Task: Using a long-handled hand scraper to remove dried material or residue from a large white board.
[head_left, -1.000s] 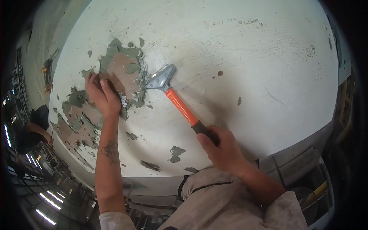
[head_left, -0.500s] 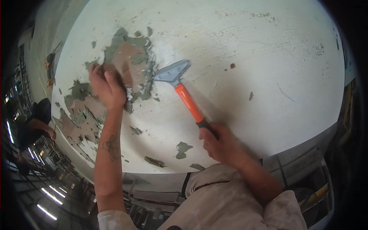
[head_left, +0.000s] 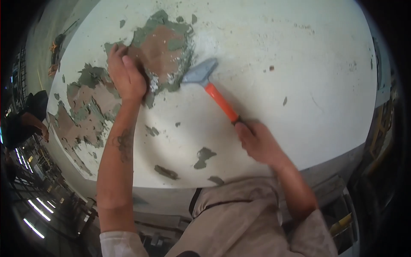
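A scraper with a wide grey head and an orange handle (head_left: 222,102) is gripped by my right hand (head_left: 260,142) around its dark lower end. The scraper head (head_left: 201,73) lies at the right edge of a brown bare patch (head_left: 159,49), which is bordered by grey-green flaking coating (head_left: 156,19). My left hand (head_left: 128,77) rests at the left side of that patch, fingers stretched forward and thumb a little apart, with nothing visible in it. Beneath both hands is a large whitish panel (head_left: 239,141).
Loose grey-green flakes (head_left: 204,157) lie near the panel's front edge. Another stripped area (head_left: 87,109) spreads to the left. Past the left edge, a person's arm (head_left: 34,124) shows near a dark sleeve. Lit ceiling lamps (head_left: 36,212) appear at lower left.
The panel and its patches have shifted up and right in the picture. The scraper and my right hand sit slightly farther right, the handle still gripped. My left hand stays by the patch.
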Demonstrator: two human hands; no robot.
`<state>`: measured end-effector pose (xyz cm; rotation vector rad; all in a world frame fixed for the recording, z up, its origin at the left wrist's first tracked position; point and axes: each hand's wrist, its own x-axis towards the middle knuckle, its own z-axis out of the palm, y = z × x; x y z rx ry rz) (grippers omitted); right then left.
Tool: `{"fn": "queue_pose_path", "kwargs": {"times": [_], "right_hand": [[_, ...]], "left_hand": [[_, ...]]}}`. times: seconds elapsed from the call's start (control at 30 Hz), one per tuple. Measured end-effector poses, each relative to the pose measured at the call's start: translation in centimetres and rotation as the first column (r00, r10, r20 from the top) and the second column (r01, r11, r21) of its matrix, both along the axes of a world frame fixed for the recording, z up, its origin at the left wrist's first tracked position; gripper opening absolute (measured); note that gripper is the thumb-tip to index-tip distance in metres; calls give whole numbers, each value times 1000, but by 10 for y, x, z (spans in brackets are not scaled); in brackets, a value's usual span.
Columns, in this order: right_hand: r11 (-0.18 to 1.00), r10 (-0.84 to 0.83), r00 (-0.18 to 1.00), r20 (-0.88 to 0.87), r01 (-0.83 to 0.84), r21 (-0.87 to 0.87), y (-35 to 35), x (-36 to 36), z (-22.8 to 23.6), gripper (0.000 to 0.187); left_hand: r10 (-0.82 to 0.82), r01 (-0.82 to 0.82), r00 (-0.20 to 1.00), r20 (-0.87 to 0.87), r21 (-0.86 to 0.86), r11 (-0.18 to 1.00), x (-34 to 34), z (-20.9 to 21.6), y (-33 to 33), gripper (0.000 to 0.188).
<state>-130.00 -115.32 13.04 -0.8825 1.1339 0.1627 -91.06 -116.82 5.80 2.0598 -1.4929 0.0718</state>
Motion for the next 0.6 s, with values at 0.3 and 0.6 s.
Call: {"fn": "queue_pose_path", "kwargs": {"times": [0.3,0.6], "right_hand": [[972,-21,1000,12,23,-234,32,12,-15,41],[910,-76,997,-9,66,-410,88,42,-13,26]], "left_hand": [[-102,101,995,12,33,994,-1,-2,6,64],[-142,140,972,-188,-27,990,-3,-4,2,81]]}}
